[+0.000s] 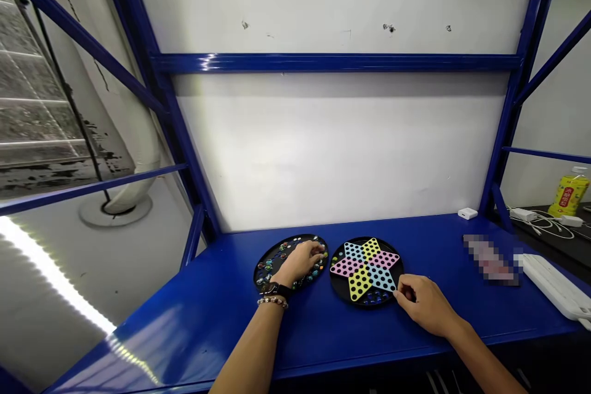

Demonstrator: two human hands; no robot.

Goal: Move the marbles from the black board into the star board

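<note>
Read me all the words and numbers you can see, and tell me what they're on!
Yellow bottle: light writing runs down its red label, but it is too small and blurred to read.
Pinkish thing on the table: blurred into squares, so nothing can be read.
Star board: no words or numbers that I can see.

From where I stand, a blue crossbar (pixel 337 63) crosses before the marked white wall (pixel 346 148) at twelve o'clock. At nine, a pale pipe (pixel 141 135) bends into a round collar (pixel 92 212). At three, a yellow bottle (pixel 570 194) stands near white cables (pixel 551 226). At four, a long white strip (pixel 554 286) lies beside a blurred object (pixel 492 261).
</note>
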